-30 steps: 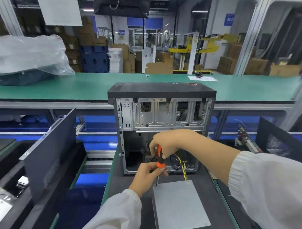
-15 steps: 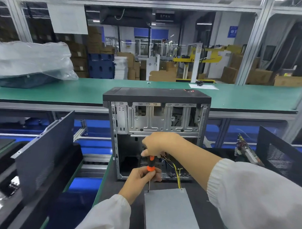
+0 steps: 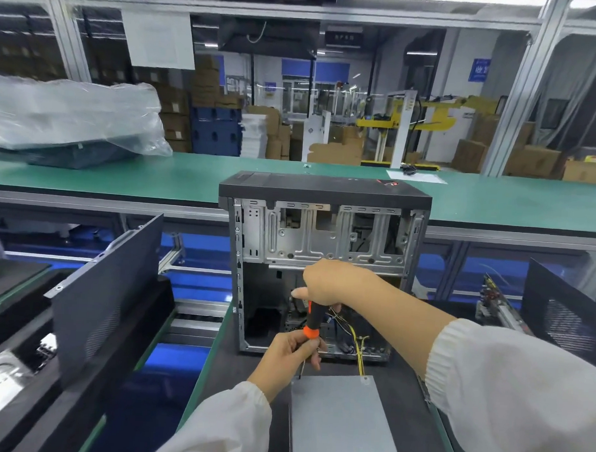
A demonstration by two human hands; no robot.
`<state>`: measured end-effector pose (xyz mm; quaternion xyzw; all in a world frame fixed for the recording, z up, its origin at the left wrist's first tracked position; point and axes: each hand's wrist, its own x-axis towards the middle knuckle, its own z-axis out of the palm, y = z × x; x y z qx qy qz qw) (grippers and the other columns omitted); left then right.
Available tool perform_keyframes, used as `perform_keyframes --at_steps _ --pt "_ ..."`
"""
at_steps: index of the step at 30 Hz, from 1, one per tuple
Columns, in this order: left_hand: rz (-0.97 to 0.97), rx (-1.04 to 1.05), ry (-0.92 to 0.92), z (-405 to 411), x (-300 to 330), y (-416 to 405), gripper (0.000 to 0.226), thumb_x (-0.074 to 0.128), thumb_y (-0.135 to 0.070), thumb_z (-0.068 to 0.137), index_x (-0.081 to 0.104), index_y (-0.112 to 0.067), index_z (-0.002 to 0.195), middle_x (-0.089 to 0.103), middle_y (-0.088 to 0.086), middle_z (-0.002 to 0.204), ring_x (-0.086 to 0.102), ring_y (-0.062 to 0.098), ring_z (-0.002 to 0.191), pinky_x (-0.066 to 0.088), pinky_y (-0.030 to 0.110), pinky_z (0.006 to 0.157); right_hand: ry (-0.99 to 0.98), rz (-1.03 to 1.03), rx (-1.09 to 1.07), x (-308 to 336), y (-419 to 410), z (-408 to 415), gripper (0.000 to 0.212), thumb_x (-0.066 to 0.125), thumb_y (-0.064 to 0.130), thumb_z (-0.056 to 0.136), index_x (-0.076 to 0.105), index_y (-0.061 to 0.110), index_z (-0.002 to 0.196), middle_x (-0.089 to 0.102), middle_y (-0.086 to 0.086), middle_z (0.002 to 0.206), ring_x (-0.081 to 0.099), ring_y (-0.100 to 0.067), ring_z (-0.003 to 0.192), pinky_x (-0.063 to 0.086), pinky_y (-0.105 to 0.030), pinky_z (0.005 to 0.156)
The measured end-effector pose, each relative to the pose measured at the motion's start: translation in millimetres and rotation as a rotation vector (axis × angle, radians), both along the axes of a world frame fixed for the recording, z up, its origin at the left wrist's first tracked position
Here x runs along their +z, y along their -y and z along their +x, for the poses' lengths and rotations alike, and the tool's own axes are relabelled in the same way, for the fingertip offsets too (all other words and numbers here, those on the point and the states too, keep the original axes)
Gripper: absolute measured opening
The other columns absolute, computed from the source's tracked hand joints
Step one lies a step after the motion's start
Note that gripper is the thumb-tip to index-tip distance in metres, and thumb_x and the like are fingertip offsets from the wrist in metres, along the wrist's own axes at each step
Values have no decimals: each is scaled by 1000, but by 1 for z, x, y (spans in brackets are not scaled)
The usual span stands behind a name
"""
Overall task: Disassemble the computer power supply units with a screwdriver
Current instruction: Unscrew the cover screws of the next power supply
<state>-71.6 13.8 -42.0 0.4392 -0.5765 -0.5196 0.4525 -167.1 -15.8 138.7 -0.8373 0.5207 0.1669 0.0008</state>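
Observation:
A grey metal power supply unit [image 3: 342, 420] lies flat on the dark mat in front of me, with yellow wires [image 3: 359, 349] running from it into the open computer case [image 3: 322, 260] behind. An orange and black screwdriver [image 3: 311, 322] stands upright with its tip at the unit's far left corner. My right hand [image 3: 331, 284] grips the top of the handle from above. My left hand [image 3: 290, 355] pinches the lower orange part and the shaft.
A dark side panel [image 3: 108, 287] leans at the left and a mesh panel [image 3: 564, 309] stands at the right. A green bench [image 3: 156, 183] runs behind the case, with a plastic-wrapped case [image 3: 70, 123] at its left. A circuit board [image 3: 496, 300] lies at the right.
The view has tilted and shifted, so the case and both hands sit a little differently in frame. Both hands stay on the screwdriver at the unit's far left corner.

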Motion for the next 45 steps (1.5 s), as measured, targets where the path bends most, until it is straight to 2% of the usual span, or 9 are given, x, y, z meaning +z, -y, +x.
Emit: perform_keyframes --at_steps 9,13,16,23,28,31,35,40,45 --pt "1 12 7 3 1 -1 21 52 -12 100 73 -9 94 69 8 74 67 19 77 53 26 84 43 219 171 6 12 -13 30 68 21 88 59 17 117 56 -2 112 58 -22 96 45 -26 67" --pt "-10 27 -14 1 -1 -1 20 53 -9 99 72 -8 92 68 8 70 66 16 73 51 21 78 141 105 -2 10 5 -16 65 46 69 87 57 5 87 58 -9 81 61 -19 58 46 -27 51" --pt "-6 8 -21 0 0 0 20 52 -9 99 71 -8 94 67 7 71 66 16 73 52 20 78 81 24 -43 0 4 -11 62 30 59 98 43 8 65 48 -7 62 49 -19 47 43 -28 50" --pt "-16 -23 -12 4 1 1 26 45 -15 103 70 -15 104 70 5 79 69 17 81 52 20 81 27 85 217 -2 13 -12 15 53 25 97 57 12 104 56 -5 100 54 -23 88 39 -29 68" --pt "-24 -18 31 4 -2 1 27 44 -14 103 70 -15 96 66 6 72 67 20 76 53 28 92 114 228 211 4 13 -11 34 67 26 88 55 18 118 55 0 113 58 -22 96 52 -30 74" --pt "-15 -3 44 4 -5 2 25 45 -16 103 69 -11 97 66 5 70 66 18 75 52 28 93 148 158 38 6 8 -12 60 50 67 86 55 8 96 61 -9 88 63 -20 63 50 -27 53" --pt "0 -5 33 3 -5 3 24 46 -15 103 69 -10 96 65 4 69 65 16 73 52 22 86 64 -36 54 -6 10 -8 60 31 58 98 42 11 63 47 -3 59 45 -14 49 34 -25 47" --pt "-10 -8 40 5 -9 5 25 47 -14 102 71 -17 95 63 3 69 65 15 72 52 24 86 32 92 192 -1 19 -12 14 52 27 97 54 14 102 53 -1 89 53 -20 81 36 -24 55" --pt "-11 -2 26 6 -14 2 26 47 -13 102 72 -18 96 63 3 71 66 17 75 54 29 88 159 261 197 4 15 -14 37 70 21 85 54 18 118 55 -2 113 58 -23 96 53 -32 75"
